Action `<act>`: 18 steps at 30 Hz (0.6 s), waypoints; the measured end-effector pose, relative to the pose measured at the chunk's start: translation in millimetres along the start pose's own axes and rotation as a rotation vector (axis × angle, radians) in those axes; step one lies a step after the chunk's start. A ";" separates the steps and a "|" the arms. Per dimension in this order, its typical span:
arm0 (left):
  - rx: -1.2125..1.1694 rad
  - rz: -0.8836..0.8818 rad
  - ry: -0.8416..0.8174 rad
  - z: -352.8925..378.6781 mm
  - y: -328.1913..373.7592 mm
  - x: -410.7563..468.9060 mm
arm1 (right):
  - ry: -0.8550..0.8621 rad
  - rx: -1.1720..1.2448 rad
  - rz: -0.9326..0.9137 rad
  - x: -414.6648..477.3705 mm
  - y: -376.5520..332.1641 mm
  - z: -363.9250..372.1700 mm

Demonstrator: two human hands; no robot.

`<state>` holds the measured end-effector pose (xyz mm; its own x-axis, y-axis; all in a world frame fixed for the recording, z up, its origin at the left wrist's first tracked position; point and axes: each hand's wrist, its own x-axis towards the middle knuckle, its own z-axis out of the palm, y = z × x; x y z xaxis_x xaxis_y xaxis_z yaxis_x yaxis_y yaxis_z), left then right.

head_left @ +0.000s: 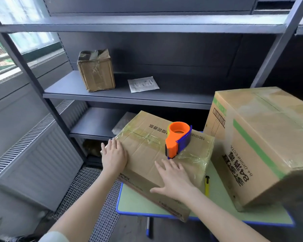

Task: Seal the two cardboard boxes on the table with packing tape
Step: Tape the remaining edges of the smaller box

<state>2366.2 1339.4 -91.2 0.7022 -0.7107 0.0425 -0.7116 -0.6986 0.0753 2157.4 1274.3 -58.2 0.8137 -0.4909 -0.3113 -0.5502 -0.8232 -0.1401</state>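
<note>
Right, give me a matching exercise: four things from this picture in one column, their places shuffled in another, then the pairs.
Things:
1. tape dispenser
2. yellow knife
3. small box
4. left hand

Places:
A. on the shelf
B. on the table, between the two boxes
C. on top of the near box
D. flat on the near box's left edge

Pairs: 1-C, 2-B, 3-A, 4-D

table (140, 205) | on it: small box (164, 154), large box (262, 145), yellow cutter (207, 186)
</note>
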 end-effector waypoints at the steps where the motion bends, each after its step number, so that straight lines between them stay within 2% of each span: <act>1: -0.036 0.001 0.000 0.9 -3.9 -0.3 | 0.014 -0.031 0.004 3.4 -3.7 1.8; 6: -0.141 0.019 0.017 6.9 -17.0 -3.7 | 0.024 -0.109 0.000 12.8 -2.2 10.2; 9: -0.139 0.010 0.012 5.8 -24.4 -5.1 | 0.033 -0.056 -0.002 16.4 7.0 11.0; 14: -0.005 0.044 0.020 -2.2 -23.0 -20.5 | 0.015 0.107 -0.038 20.3 38.0 9.7; 18: -0.044 0.067 0.127 -5.3 -16.0 -50.9 | 0.005 0.189 -0.061 22.3 60.2 9.5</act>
<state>2342.0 1387.2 -89.3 0.6527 -0.7373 0.1742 -0.7570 -0.6438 0.1114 2140.6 1216.5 -82.5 0.8471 -0.4438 -0.2924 -0.5252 -0.7834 -0.3325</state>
